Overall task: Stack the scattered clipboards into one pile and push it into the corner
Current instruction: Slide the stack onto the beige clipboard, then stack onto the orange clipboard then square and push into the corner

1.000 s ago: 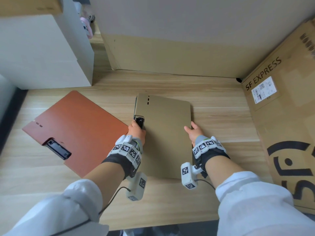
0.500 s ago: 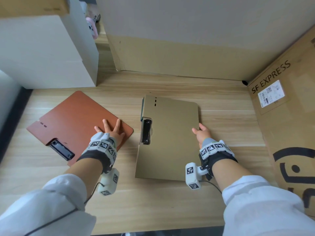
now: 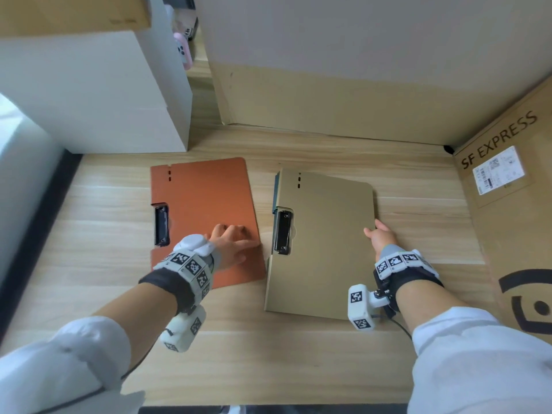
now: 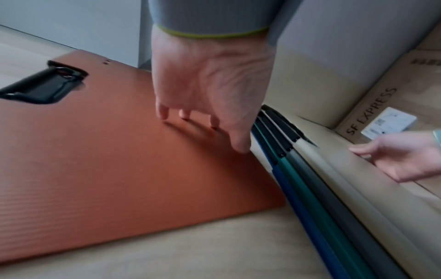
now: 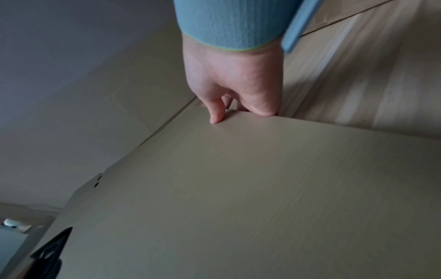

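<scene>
In the head view only the tan clipboard on top of the pile shows, with a sliver of dark edge at its far left corner. The left wrist view shows the pile's side: blue, green and dark grey boards lie under the tan one, though motion blur makes their edges hard to separate. The pile lies flat on the wooden table, short of the far right corner, where a tall box meets the cardboard box marked SF EXPRESS.

The right hand sits at the pile's right edge. In the right wrist view its forefinger tip presses down on the tan top while the other fingers curl over the edge; how far down the pile they reach is hidden.

The orange clipboard lies flat just left of the pile, its black clip on its left side. The two look close but apart, and the gap is hard to judge. The left hand rests on the orange board near its right edge, fingertips bent down onto the surface and slightly spread, thumb at the edge. Whether the thumb hooks under the board cannot be told.

A white box stands at the far left. Both forearms and white sleeves are cut off by the frame's lower edge.
</scene>
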`<action>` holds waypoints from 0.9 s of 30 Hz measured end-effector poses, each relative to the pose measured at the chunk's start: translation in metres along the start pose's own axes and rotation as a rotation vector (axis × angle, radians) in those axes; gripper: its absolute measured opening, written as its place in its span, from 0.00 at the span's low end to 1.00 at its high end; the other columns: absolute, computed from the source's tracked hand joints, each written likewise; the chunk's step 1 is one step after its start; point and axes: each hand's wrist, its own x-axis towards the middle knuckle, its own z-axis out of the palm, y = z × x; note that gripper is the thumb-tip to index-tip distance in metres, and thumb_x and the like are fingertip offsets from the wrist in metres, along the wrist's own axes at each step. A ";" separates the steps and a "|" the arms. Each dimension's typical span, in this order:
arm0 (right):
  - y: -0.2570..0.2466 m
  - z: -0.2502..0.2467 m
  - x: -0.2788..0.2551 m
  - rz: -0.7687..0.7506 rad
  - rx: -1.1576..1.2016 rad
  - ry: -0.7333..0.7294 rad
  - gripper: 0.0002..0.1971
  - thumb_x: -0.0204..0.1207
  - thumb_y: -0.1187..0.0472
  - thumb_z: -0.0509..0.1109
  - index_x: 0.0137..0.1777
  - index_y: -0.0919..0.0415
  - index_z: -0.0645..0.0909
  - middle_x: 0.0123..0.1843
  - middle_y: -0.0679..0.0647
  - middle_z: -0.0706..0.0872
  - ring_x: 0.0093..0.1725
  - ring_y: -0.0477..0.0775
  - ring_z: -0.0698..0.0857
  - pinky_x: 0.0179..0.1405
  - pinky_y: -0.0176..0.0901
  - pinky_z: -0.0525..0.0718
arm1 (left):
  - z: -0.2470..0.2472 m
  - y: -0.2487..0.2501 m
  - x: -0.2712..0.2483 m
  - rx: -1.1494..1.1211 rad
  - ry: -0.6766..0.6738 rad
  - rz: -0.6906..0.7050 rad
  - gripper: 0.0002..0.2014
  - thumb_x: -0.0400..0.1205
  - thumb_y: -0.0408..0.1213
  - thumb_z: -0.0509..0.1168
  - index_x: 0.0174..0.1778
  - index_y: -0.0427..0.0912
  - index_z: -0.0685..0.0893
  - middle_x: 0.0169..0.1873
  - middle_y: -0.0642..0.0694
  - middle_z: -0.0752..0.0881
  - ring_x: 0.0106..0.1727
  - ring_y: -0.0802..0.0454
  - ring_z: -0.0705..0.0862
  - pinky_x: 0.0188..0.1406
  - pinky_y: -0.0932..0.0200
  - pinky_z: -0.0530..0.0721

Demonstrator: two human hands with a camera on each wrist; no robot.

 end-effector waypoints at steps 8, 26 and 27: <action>0.000 0.002 0.003 0.001 -0.004 -0.025 0.29 0.81 0.69 0.61 0.81 0.56 0.61 0.82 0.53 0.66 0.79 0.59 0.68 0.77 0.53 0.62 | -0.018 -0.069 0.012 -0.328 0.266 -0.609 0.19 0.82 0.35 0.57 0.70 0.37 0.72 0.65 0.35 0.75 0.66 0.36 0.75 0.68 0.43 0.77; 0.005 0.002 0.003 -0.008 0.051 -0.067 0.29 0.80 0.68 0.61 0.81 0.55 0.61 0.82 0.53 0.65 0.80 0.57 0.67 0.78 0.53 0.61 | -0.040 -0.105 0.019 -0.853 0.502 -0.733 0.21 0.82 0.30 0.59 0.70 0.25 0.67 0.68 0.24 0.75 0.70 0.27 0.75 0.69 0.37 0.73; 0.005 0.001 0.002 -0.012 0.048 -0.075 0.30 0.80 0.67 0.62 0.81 0.55 0.60 0.83 0.53 0.64 0.80 0.57 0.66 0.78 0.53 0.61 | -0.043 -0.107 0.019 -0.852 0.497 -0.696 0.21 0.82 0.30 0.58 0.70 0.25 0.67 0.68 0.23 0.75 0.69 0.27 0.75 0.67 0.37 0.73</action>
